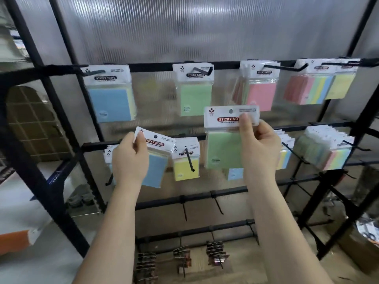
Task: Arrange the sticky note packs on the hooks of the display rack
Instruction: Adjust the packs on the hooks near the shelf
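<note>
My left hand [129, 158] pinches the white header of a blue sticky note pack [156, 160], tilted, in front of the second rail at the left. My right hand [259, 146] pinches the header of a green sticky note pack [223, 148], held upright between the top and second rails. On the black display rack [164, 67], the top rail's hooks carry a blue pack [110, 103], a green pack [194, 97], pink packs [259, 95] and mixed-colour packs [320, 85]. A yellow pack [185, 162] hangs on a second-rail hook between my hands.
More packs hang at the right of the second rail [328, 152]. Bare hooks [218, 204] stick out from the lower rails. Clusters of metal clips [215, 254] sit on the bottom hooks. A ribbed translucent panel [205, 27] backs the rack; a cardboard box [361, 251] stands low right.
</note>
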`<action>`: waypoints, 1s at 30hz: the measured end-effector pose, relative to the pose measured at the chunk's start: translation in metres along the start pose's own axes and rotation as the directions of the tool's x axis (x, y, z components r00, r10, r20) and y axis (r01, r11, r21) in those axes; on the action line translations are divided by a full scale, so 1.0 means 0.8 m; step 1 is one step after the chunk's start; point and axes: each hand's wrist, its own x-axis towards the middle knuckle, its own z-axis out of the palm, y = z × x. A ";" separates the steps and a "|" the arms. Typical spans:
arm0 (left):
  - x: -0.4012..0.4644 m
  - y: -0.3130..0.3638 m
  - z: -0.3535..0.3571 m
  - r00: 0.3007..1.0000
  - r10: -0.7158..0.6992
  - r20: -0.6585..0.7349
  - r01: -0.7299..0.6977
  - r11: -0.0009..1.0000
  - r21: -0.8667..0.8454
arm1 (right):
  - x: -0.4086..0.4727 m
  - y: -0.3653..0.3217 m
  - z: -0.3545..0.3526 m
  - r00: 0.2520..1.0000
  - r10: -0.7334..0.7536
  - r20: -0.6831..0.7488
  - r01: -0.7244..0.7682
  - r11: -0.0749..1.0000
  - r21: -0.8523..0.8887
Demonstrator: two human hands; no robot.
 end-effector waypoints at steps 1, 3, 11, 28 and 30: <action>-0.001 0.000 -0.001 1.000 -0.003 -0.003 0.003 1.000 0.005 | 0.006 -0.007 0.008 1.000 -0.017 0.016 0.017 1.000 0.009; -0.003 0.000 -0.004 1.000 0.002 0.005 -0.002 1.000 0.003 | 0.019 -0.015 0.023 0.999 -0.049 0.020 0.048 0.998 0.032; -0.012 0.003 -0.013 1.000 0.009 -0.018 -0.010 0.999 -0.033 | 0.042 -0.035 0.061 0.992 -0.120 0.047 0.117 0.991 0.058; -0.012 -0.008 -0.034 0.998 0.015 -0.066 -0.016 1.000 -0.022 | 0.069 -0.015 0.089 0.996 -0.082 0.019 0.083 0.996 -0.032; -0.012 -0.007 -0.035 0.998 0.016 -0.068 -0.018 1.000 -0.021 | 0.080 -0.009 0.095 0.998 -0.049 0.030 0.051 0.997 -0.055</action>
